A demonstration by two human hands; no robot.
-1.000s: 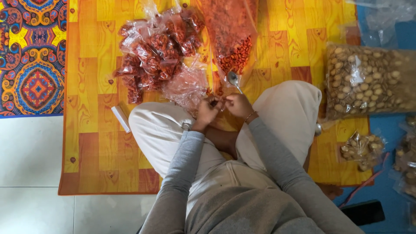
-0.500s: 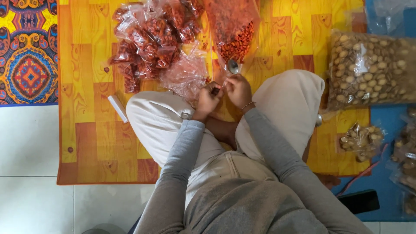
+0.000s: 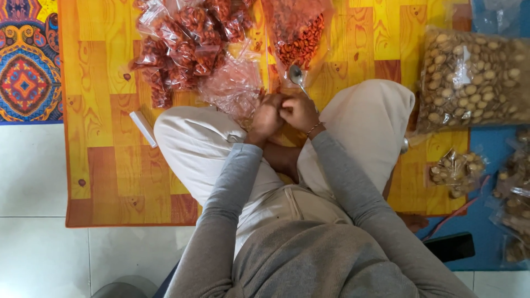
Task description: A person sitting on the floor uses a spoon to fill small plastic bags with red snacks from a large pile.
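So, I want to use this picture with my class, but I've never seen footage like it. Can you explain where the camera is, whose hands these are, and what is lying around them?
The camera sits on the person's head and looks straight down, so you see their grey sleeves, crossed legs and both hands.

The left hand and right hand are pressed together over the lap, working on something small that they hide.

The person sits on a yellow and orange mat. In front lie small packets of red nuts, a crumpled clear bag, a big open bag of red nuts and a metal spoon. To the right lies a large bag of pale nuts with smaller packets below it.
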